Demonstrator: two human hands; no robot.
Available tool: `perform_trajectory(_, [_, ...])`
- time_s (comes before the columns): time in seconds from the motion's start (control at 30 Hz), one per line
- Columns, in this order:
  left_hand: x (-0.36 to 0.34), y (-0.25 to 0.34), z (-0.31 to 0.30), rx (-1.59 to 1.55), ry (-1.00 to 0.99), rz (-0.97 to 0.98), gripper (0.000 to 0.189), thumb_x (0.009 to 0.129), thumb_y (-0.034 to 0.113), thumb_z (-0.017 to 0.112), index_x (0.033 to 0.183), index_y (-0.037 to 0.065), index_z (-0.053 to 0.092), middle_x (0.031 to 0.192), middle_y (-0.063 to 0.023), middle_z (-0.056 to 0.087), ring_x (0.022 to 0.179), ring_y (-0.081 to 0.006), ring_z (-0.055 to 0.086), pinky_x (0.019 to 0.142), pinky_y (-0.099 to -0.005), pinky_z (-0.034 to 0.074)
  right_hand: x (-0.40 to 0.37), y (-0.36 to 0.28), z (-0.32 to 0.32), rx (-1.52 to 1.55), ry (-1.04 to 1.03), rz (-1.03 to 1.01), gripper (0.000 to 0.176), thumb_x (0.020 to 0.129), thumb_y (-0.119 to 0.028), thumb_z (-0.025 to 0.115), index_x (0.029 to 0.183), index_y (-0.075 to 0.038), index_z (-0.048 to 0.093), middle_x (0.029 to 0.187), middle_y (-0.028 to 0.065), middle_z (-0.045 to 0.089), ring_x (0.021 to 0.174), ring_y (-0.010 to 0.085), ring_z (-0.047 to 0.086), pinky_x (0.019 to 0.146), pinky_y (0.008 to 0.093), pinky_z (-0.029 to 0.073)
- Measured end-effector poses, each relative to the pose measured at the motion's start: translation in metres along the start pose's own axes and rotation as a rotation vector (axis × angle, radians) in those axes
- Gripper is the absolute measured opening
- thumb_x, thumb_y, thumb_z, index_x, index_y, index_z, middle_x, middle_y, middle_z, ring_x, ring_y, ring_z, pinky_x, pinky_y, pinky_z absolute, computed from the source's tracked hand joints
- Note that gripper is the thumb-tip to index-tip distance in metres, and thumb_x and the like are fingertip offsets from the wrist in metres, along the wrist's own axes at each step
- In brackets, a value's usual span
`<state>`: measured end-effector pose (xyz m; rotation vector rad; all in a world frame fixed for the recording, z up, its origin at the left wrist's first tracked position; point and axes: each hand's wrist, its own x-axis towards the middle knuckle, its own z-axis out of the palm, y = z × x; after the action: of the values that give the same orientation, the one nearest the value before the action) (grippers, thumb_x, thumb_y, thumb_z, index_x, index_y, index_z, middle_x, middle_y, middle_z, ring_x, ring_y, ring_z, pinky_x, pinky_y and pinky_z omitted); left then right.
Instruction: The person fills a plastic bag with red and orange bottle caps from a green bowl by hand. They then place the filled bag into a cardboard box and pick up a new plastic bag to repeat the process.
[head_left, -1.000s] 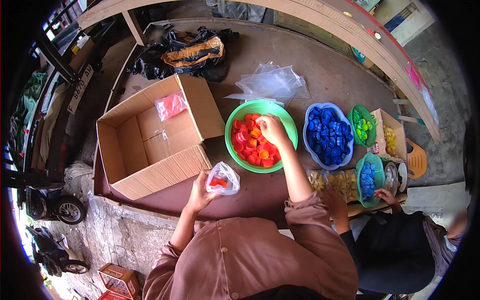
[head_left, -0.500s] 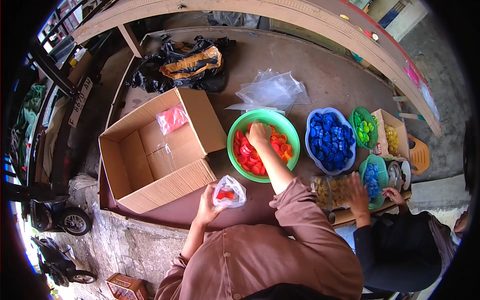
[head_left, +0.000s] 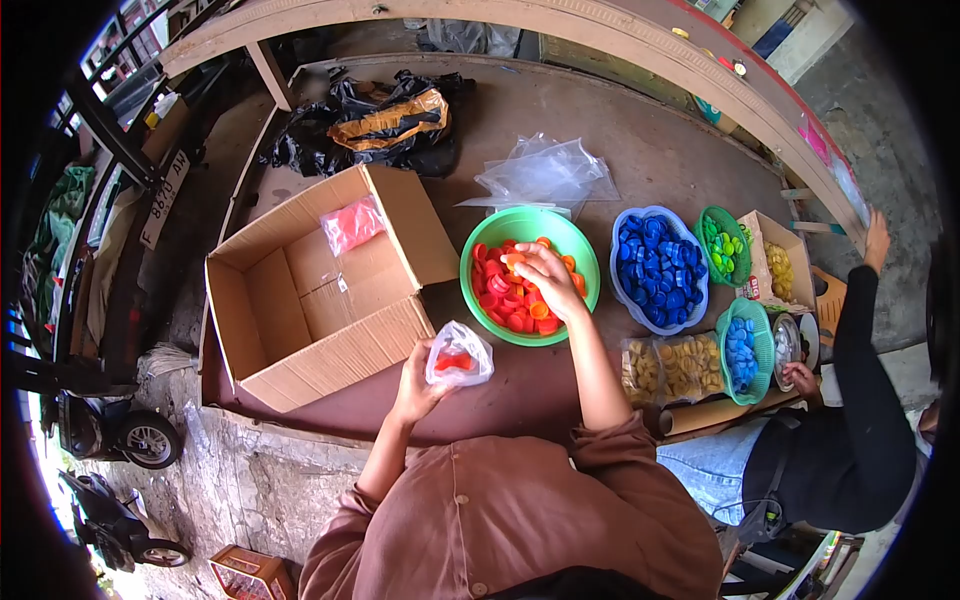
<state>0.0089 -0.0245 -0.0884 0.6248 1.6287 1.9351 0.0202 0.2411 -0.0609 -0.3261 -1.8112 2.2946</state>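
Observation:
My left hand [head_left: 416, 388] is closed around a clear plastic bag [head_left: 474, 370], its mouth open upward. A few red bottle caps [head_left: 455, 360] lie inside it. Over a green basin [head_left: 588, 262] my right hand [head_left: 550, 280] pinches an orange bottle cap [head_left: 514, 262]; whether more caps are in the palm is hidden. Red and orange caps [head_left: 505, 308] fill much of that basin. Left of the basin, an open cardboard box [head_left: 320, 375] holds a sealed bag of red caps [head_left: 354, 227].
Flat plastic bags [head_left: 550, 175] lie behind the basin. To the right are a basket of blue caps [head_left: 660, 275], green caps [head_left: 722, 250], light-blue caps [head_left: 741, 352] and bagged yellow caps [head_left: 675, 368]. A co-worker [head_left: 830, 450] stands there; black plastic [head_left: 390, 120] lies at the back.
My right hand has lifted from among the caps and now shows an orange cap at its fingertips. My left hand stays with the bag. The co-worker has raised an arm to the wooden frame.

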Motion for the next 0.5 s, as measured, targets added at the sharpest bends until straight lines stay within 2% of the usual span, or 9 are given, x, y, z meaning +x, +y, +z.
perform_trajectory(0.03, [0.001, 0.001, 0.0, 0.002, -0.006, -0.025, 0.053, 0.066, 0.019, 0.074, 0.105, -0.001, 0.044, 0.092, -0.0084, 0.058, 0.083, -0.0133, 0.055, 0.074, -0.0285, 0.047, -0.01, -0.008, 0.007, 0.002, -0.026, -0.035, 0.03, 0.08, -0.013, 0.064, 0.103, -0.004, 0.047, 0.102, 0.0106, 0.06, 0.096, 0.0139, 0.055, 0.083, 0.0256, 0.041])
perform_trajectory(0.1, [0.003, -0.009, -0.002, 0.099, -0.013, 0.045, 0.052, 0.067, 0.017, 0.074, 0.105, -0.001, 0.044, 0.093, -0.0083, 0.058, 0.083, -0.0132, 0.055, 0.074, -0.0276, 0.046, -0.031, -0.021, 0.023, -0.21, -0.048, -0.211, 0.03, 0.075, -0.008, 0.068, 0.099, -0.004, 0.05, 0.1, 0.0101, 0.06, 0.094, 0.0144, 0.056, 0.083, 0.026, 0.043])
perform_trajectory(0.2, [0.001, -0.005, 0.002, 0.063, -0.013, 0.055, 0.049, 0.068, 0.015, 0.073, 0.105, -0.001, 0.045, 0.093, -0.0088, 0.057, 0.086, -0.0141, 0.056, 0.077, -0.0281, 0.046, -0.062, -0.041, 0.059, -0.338, -0.137, -0.307, 0.028, 0.071, -0.006, 0.07, 0.094, -0.002, 0.056, 0.098, 0.007, 0.061, 0.091, 0.0163, 0.057, 0.083, 0.0277, 0.044])
perform_trajectory(0.3, [0.001, -0.003, 0.006, 0.032, -0.029, 0.056, 0.048, 0.069, 0.014, 0.072, 0.106, 0.0, 0.045, 0.096, -0.0092, 0.057, 0.088, -0.0145, 0.056, 0.079, -0.0287, 0.046, -0.074, -0.054, 0.077, -0.767, -0.164, -0.557, 0.027, 0.063, -0.013, 0.076, 0.087, -0.007, 0.064, 0.109, 0.0087, 0.057, 0.105, 0.0226, 0.05, 0.09, 0.0349, 0.038])
perform_trajectory(0.33, [0.001, -0.002, 0.006, 0.051, -0.041, 0.06, 0.048, 0.07, 0.014, 0.072, 0.106, 0.0, 0.044, 0.097, -0.0093, 0.056, 0.089, -0.0146, 0.056, 0.08, -0.0289, 0.046, -0.076, -0.048, 0.076, -0.72, -0.189, -0.537, 0.029, 0.062, -0.019, 0.077, 0.088, -0.01, 0.066, 0.117, 0.0096, 0.052, 0.113, 0.0244, 0.043, 0.092, 0.0369, 0.035])
perform_trajectory(0.5, [-0.001, 0.002, 0.005, 0.03, -0.056, 0.029, 0.049, 0.069, 0.014, 0.073, 0.106, 0.0, 0.044, 0.098, -0.0094, 0.057, 0.09, -0.0153, 0.056, 0.08, -0.0294, 0.045, -0.083, -0.045, 0.078, -0.637, -0.189, -0.495, 0.036, 0.062, -0.023, 0.077, 0.093, -0.01, 0.066, 0.126, 0.0102, 0.045, 0.117, 0.0256, 0.04, 0.095, 0.0385, 0.033])
